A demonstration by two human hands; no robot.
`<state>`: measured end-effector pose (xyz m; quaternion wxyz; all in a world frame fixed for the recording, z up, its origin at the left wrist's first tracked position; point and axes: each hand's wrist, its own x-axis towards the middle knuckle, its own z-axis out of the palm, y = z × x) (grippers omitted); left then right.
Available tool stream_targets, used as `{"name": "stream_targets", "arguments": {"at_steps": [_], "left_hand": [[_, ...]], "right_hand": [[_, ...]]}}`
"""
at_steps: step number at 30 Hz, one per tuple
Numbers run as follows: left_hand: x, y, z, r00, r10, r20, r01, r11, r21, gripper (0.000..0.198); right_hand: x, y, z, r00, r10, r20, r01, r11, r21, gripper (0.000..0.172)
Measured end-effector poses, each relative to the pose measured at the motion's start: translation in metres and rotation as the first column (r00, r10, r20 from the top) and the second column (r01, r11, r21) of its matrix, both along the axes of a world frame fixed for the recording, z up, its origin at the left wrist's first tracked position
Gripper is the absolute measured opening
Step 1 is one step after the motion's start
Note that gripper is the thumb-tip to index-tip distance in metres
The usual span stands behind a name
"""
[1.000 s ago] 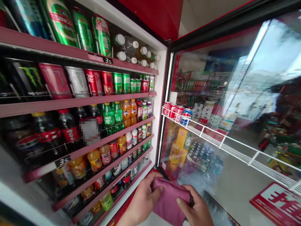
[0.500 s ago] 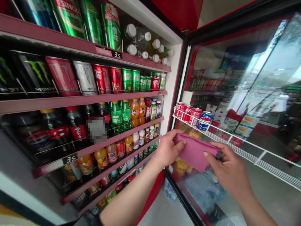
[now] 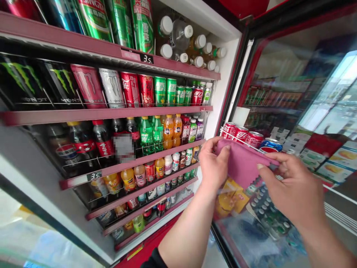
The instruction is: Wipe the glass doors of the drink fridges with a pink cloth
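Currently the left hand (image 3: 213, 163) and right hand (image 3: 292, 186) each keep a grip clamped on the pink cloth (image 3: 242, 163), folded, held up near the cans (image 3: 241, 134) on the door rack; it seems pressed to no surface yet.

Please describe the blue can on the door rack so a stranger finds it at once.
On the open glass door, a white wire rack holds cans just above the pink cloth. Three are red; the blue can, to their right, is the only blue one.
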<state>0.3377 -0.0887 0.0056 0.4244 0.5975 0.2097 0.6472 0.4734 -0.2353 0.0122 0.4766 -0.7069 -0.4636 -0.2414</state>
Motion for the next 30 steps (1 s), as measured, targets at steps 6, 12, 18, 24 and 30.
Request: {"name": "stream_targets", "arguments": {"at_steps": [6,12,18,24,30], "left_hand": [[0.009,0.016,0.017,0.985,-0.17,-0.015,0.171,0.981,0.094,0.023],[0.017,0.059,0.061,0.949,-0.268,-0.166,0.31,0.89,0.335,0.027],[0.058,0.116,0.101,0.945,-0.29,-0.151,0.327,0.843,0.427,0.025],[0.1,0.148,0.138,0.936,-0.333,-0.114,0.345,0.804,0.484,0.019],[0.151,0.17,0.167,0.942,-0.307,-0.135,0.331,0.785,0.524,0.018]], "right_hand": [[0.004,0.008,0.016,0.952,-0.298,-0.065,0.303,0.949,0.09,0.032],[0.016,0.028,0.048,0.905,-0.271,0.328,0.162,0.932,0.324,0.01],[0.029,0.067,0.09,0.834,-0.302,0.463,0.209,0.948,0.241,0.031],[0.042,0.093,0.125,0.716,-0.444,0.539,0.435,0.887,0.154,0.032],[0.063,0.114,0.152,0.546,-0.538,0.643,0.684,0.729,0.029,0.038]]}}
